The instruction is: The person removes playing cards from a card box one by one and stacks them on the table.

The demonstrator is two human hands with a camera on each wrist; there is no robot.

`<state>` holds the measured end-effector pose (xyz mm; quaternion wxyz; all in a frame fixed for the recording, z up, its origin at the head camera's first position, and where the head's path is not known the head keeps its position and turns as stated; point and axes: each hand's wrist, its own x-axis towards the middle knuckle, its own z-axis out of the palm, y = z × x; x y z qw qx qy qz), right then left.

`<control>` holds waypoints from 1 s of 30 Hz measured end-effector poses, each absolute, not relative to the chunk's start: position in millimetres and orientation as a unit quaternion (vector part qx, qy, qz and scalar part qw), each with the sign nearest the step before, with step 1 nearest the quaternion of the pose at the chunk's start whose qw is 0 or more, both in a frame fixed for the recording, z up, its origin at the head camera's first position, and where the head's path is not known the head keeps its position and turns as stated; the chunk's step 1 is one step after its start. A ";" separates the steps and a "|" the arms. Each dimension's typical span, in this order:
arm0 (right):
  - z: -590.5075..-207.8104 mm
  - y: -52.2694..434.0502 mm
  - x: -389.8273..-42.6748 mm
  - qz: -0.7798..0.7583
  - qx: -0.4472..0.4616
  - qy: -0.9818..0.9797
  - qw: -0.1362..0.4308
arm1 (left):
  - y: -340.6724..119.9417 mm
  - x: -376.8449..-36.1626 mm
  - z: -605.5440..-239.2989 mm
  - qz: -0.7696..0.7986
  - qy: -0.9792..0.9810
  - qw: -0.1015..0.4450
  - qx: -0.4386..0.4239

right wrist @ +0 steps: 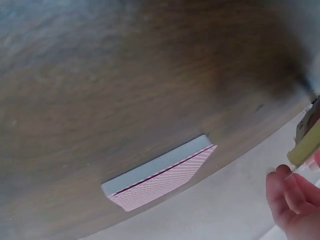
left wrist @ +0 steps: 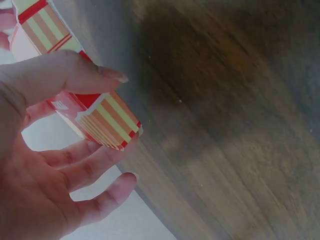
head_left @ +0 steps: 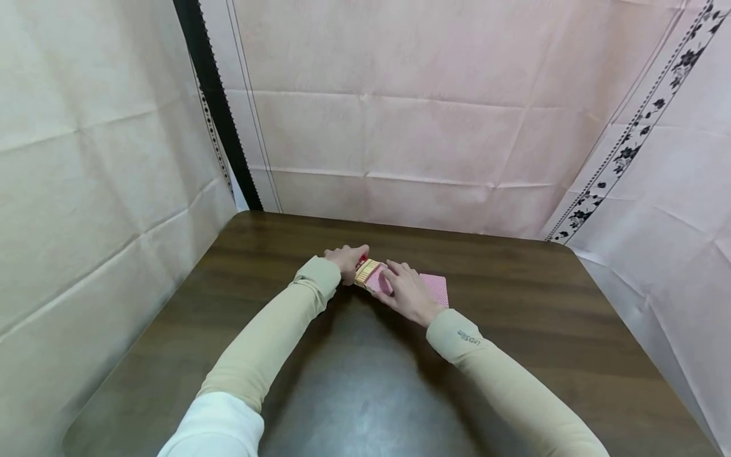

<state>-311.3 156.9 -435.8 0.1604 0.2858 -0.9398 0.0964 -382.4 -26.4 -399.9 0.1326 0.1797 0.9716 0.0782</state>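
In the head view both hands meet over the middle of the dark wooden table point(head_left: 514, 355). My left hand point(head_left: 349, 259) grips a red, yellow and orange striped card box point(head_left: 367, 271) between thumb and fingers; the left wrist view shows the box point(left wrist: 47, 27) held just above the tabletop in my left hand point(left wrist: 122, 112). My right hand point(head_left: 394, 276) holds the box's near end with its fingertips point(right wrist: 287, 192), touching the box edge point(right wrist: 306, 140). A deck of red-backed cards point(head_left: 436, 289) lies flat on the table just right of my right hand, and the right wrist view shows this deck point(right wrist: 160, 177) squared up.
Pale pink cloth walls point(head_left: 400, 127) close in the table on the left, back and right. The table's rounded far corners point(head_left: 240, 219) sit near the cloth. Bare tabletop lies in front of the hands.
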 end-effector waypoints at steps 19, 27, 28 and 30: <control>-450.7 205.5 -306.5 0.074 0.063 -0.981 0.165 | -36.0 -394.7 -410.4 0.088 0.972 0.140 0.169; -456.5 220.1 -309.0 0.050 -0.022 -0.991 0.125 | -35.3 -399.5 -407.6 0.092 0.972 0.136 0.168; -456.7 219.7 -309.4 0.048 -0.024 -0.991 0.120 | -35.5 -399.7 -407.6 0.093 0.972 0.137 0.169; -457.6 218.3 -309.9 0.042 -0.027 -0.993 0.109 | -35.6 -399.3 -408.2 0.095 0.971 0.143 0.168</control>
